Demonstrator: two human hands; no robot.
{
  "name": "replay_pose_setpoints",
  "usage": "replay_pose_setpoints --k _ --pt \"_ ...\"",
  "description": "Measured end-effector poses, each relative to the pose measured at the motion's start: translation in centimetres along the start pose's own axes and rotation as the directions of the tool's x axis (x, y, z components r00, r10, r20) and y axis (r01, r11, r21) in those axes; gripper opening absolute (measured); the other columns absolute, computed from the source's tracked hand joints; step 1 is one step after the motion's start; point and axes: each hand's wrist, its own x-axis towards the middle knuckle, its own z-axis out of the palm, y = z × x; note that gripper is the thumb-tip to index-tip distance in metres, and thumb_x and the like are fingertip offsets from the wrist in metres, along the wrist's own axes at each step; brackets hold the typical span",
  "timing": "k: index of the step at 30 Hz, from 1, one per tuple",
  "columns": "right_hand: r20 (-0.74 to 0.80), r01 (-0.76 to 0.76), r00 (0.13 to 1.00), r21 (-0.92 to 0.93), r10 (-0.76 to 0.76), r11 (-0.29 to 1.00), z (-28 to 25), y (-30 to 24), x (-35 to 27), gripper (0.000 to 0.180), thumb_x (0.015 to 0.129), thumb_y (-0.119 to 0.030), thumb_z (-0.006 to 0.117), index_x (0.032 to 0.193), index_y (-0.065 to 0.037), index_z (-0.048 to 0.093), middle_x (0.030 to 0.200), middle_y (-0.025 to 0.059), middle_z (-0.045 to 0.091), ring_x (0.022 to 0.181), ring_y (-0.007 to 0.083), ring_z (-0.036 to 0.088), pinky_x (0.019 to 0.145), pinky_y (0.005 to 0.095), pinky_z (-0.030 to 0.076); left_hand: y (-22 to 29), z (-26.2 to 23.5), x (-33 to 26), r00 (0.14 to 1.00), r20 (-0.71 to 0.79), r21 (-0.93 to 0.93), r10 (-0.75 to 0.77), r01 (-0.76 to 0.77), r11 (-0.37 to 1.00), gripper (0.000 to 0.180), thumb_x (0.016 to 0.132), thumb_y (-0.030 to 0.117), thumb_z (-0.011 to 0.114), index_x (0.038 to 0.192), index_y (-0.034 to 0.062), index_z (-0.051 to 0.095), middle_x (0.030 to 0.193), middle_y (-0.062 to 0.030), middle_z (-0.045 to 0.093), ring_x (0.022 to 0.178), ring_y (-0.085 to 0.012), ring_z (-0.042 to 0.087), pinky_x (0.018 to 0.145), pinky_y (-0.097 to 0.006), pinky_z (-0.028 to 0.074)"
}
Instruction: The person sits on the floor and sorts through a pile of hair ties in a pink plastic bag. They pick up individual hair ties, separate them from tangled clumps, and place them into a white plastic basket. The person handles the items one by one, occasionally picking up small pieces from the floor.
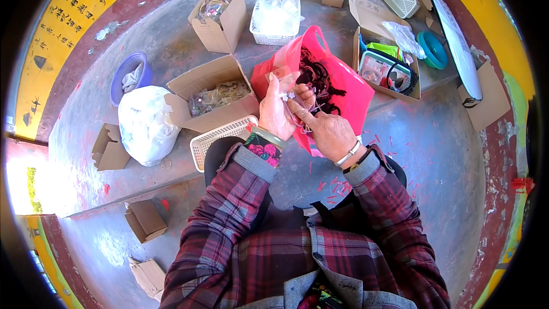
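My left hand [276, 113] is raised over the near side of a pink bag [355, 100], fingers closed on a clear plastic piece [283, 74]. Small whitish bits [287, 96] show at its fingers. Just to the right, my right hand [334, 137] reaches in with its index finger against those bits. Its other fingers curl under, and what they hold is hidden. A thin pale strand runs between the two hands. Inside the gaping bag lies a heap of dark red and black cords [321, 77].
Left of the bag stand an open cardboard box [214, 74] of small packets, a cream basket [197, 150] and a stuffed white plastic bag [147, 129]. Beyond are a white basket [276, 39] and a tall box [231, 28]. A filled carton [363, 20] sits to the right.
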Motion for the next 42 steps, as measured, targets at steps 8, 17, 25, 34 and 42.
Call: replay_pose_setpoints --k 8,17,25,34,42 --pt "-0.070 -0.099 0.993 -0.055 0.095 0.994 1.0 -0.3 0.2 0.054 0.080 -0.009 0.048 0.132 -0.021 0.038 0.064 0.0126 0.058 0.051 0.0270 0.059 0.046 0.0376 0.048 -1.3 -0.9 0.5 0.994 0.104 0.006 -0.021 0.020 1.000 0.051 0.092 0.045 0.040 0.117 0.0015 0.045 0.080 -0.0107 0.056 0.074 -0.0207 0.057 0.078 -0.041 0.048" --pt "-0.061 -0.132 0.990 -0.044 0.130 0.990 1.0 -0.2 0.2 0.060 0.080 -0.009 0.048 0.136 -0.022 0.032 0.070 0.0149 0.060 0.053 0.0290 0.060 0.046 0.0384 0.049 -2.1 -1.2 0.4 0.981 0.189 0.010 -0.033 0.032 0.999 0.050 0.092 0.044 0.041 0.118 0.0010 0.044 0.081 -0.0112 0.056 0.074 -0.0213 0.055 0.078 -0.042 0.046" --pt "-0.071 -0.119 0.991 -0.031 0.117 0.992 0.6 -0.4 0.1 0.059 0.079 -0.008 0.047 0.135 -0.021 0.034 0.068 0.0141 0.059 0.051 0.0277 0.059 0.045 0.0378 0.048 -1.7 -0.8 0.1 0.992 0.124 0.039 -0.010 0.005 0.999 0.048 0.093 0.043 0.041 0.116 0.0006 0.044 0.082 -0.0114 0.056 0.076 -0.0219 0.055 0.076 -0.039 0.046" --pt "0.007 -0.207 0.978 -0.045 0.208 0.977 0.2 -0.7 0.4 0.066 0.077 -0.004 0.046 0.139 -0.019 0.026 0.061 0.0133 0.056 0.053 0.0299 0.058 0.046 0.0421 0.045 -1.5 -0.4 0.1 0.989 0.139 0.059 -0.042 0.034 0.998 0.051 0.094 0.044 0.033 0.121 0.0018 0.043 0.092 -0.0126 0.059 0.086 -0.0250 0.057 0.082 -0.039 0.046" --pt "-0.019 -0.251 0.968 0.002 0.251 0.968 0.4 -0.8 0.3 0.065 0.078 -0.005 0.046 0.138 -0.019 0.028 0.061 0.0128 0.057 0.054 0.0304 0.059 0.045 0.0427 0.044 -1.9 -0.2 -0.2 0.978 0.182 0.086 -0.099 0.085 0.993 0.048 0.095 0.040 0.033 0.124 0.0021 0.040 0.097 -0.0145 0.059 0.091 -0.0253 0.057 0.086 -0.040 0.045"
